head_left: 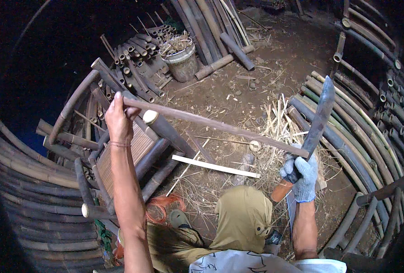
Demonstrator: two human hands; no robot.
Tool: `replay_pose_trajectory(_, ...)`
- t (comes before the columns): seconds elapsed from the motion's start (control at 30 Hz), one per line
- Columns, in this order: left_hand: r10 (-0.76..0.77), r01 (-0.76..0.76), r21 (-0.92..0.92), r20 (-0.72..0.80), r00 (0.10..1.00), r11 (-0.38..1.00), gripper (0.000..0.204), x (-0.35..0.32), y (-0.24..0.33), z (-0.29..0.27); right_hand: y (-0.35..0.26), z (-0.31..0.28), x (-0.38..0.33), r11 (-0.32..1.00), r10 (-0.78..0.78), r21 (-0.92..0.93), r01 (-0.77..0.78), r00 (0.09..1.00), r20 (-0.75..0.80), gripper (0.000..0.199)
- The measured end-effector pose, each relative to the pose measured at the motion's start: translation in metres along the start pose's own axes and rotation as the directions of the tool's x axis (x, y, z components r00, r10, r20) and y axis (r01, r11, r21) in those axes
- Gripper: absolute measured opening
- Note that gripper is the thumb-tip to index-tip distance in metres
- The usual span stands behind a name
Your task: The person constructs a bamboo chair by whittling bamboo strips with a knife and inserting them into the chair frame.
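Note:
My left hand [119, 119] is bare and closed on the upper left end of a long brown bamboo strip [202, 120]. The strip slants down to the right, its far end lying against the base of a machete blade [321, 113]. In a grey work glove, my right hand [303, 176] grips the machete, blade pointing up and away. A brown wooden handle [281, 190] sticks out at the lower left of that glove. Whether the gloved fingers also press on the strip, I cannot tell. Below it lies a pale split strip [215, 166] on the ground.
Thin shavings [277, 123] heap up beyond my right hand. A bamboo chair [124, 152] stands left, beside my left forearm. Bamboo poles [347, 123] are stacked at right; cut pieces [138, 48] and a bucket of scraps [182, 63] sit at the back. Orange twine [165, 207] lies near my foot.

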State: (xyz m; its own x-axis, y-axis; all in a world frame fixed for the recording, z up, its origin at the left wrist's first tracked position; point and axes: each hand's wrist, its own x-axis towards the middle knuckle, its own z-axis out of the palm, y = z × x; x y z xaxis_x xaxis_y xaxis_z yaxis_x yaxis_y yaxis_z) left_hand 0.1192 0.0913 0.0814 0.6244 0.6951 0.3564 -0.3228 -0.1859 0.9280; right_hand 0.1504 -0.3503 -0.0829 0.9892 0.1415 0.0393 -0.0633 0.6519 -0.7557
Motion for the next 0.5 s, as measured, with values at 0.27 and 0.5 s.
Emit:
replay_pose_trajectory(0.27, -0.107, 0.129, -0.301, 0.086, 0.99, 0.945, 0.03, -0.045, -0.026, -0.075, -0.032, 0.028, -0.022, 0.963, 0.102, -0.231, -0.136, 0.983, -0.155, 0.017)
replay_pose_trajectory(0.5, -0.296, 0.345, -0.27, 0.205, 0.933, 0.899, 0.021, -0.16, -0.017, 0.013, -0.016, 0.057, -0.03, 0.963, 0.199, -0.173, -0.207, 0.978, -0.063, 0.017)
